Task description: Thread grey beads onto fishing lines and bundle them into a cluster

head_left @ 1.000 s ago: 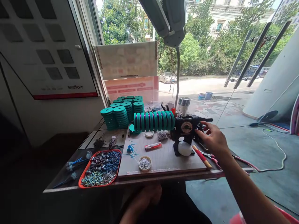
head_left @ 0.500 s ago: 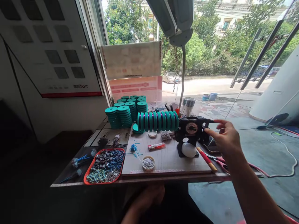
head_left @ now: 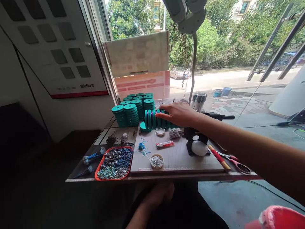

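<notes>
My right hand [head_left: 178,113] reaches over a row of green spools [head_left: 149,119] threaded on the shaft of a black hand-cranked winder. Its thumb and fingers close around the middle of the row, and the hand covers the spools farther right. My forearm crosses in front of the black winder [head_left: 215,117], hiding its dial. The winder's white rounded base part [head_left: 199,148] shows below the arm. My left hand [head_left: 166,192] rests in shadow on my lap under the table edge, its fingers too dark to make out.
Stacked green spools [head_left: 131,116] stand at the back left. A red-rimmed tray [head_left: 96,173] of small parts lies front left. On the board [head_left: 176,162] are a bead dish [head_left: 156,161] and a red-white packet [head_left: 165,144]. Scissors [head_left: 240,166] lie right; a lamp arm [head_left: 194,63] rises behind.
My right hand has left the winder's crank handle and moved left onto the row of green spools. The view has shifted slightly. My left hand stays on my lap.
</notes>
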`<state>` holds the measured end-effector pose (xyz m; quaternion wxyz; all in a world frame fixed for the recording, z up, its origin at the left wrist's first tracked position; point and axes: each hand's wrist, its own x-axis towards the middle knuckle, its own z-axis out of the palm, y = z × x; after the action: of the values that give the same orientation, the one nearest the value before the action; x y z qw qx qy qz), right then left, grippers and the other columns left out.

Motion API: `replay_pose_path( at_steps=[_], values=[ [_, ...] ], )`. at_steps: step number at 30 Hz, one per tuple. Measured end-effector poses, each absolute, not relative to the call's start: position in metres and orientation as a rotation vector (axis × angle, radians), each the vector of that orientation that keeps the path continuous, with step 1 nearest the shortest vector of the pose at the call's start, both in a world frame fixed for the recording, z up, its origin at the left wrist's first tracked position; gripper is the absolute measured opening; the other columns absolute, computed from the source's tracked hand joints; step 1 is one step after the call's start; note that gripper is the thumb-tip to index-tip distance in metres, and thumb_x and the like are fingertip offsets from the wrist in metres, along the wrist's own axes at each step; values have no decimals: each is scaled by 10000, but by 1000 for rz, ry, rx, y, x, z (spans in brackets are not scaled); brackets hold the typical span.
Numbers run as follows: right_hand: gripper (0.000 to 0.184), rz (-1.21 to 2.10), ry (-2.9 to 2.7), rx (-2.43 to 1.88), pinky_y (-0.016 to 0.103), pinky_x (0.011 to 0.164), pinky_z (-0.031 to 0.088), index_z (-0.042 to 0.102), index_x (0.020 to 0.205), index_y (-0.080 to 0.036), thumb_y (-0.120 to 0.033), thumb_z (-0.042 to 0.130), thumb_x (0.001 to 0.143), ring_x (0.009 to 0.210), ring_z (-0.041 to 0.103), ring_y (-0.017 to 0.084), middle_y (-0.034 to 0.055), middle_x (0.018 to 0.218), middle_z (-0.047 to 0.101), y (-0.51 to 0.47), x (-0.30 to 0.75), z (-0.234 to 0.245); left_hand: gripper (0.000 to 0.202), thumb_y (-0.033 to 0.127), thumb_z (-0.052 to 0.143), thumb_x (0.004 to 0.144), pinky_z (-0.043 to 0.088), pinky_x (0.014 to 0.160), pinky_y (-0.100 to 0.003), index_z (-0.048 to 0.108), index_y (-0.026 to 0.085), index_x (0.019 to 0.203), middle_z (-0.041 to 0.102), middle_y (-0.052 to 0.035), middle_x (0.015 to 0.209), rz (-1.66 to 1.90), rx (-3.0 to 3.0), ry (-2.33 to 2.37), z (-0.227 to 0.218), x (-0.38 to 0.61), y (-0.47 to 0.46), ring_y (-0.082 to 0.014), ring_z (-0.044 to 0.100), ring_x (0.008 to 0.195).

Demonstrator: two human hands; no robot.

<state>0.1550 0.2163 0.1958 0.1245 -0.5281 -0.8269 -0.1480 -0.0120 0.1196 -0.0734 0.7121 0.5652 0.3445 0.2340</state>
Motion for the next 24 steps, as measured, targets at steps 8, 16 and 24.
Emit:
replay_pose_path(
  at_steps=[8,16,24],
  values=[
    [623,-476,-2421,-1536,273,519,271,608,1059,-215,-654,201,885,752,629,252,103,902,692,213,155,198,513,620,249,837,312,542,-291,407,211,571,357,32,524,497,1524,1103,-47,-19,103,-134,355,521],
    [638,-450,-2408,-1524,277,534,286,596,1084,-211,-668,202,877,772,631,269,111,924,690,215,157,195,102,171,651,549,370,753,-492,593,195,629,574,-69,650,-25,1852,1476,29,-93,67,-367,571,810],
    [598,-471,-2408,-1529,262,513,257,612,1016,-206,-643,223,892,762,632,258,100,881,691,211,155,198,305,108,409,835,408,530,-324,586,154,1078,403,-142,1399,250,3032,867,138,53,105,-231,591,777]
  ],
)
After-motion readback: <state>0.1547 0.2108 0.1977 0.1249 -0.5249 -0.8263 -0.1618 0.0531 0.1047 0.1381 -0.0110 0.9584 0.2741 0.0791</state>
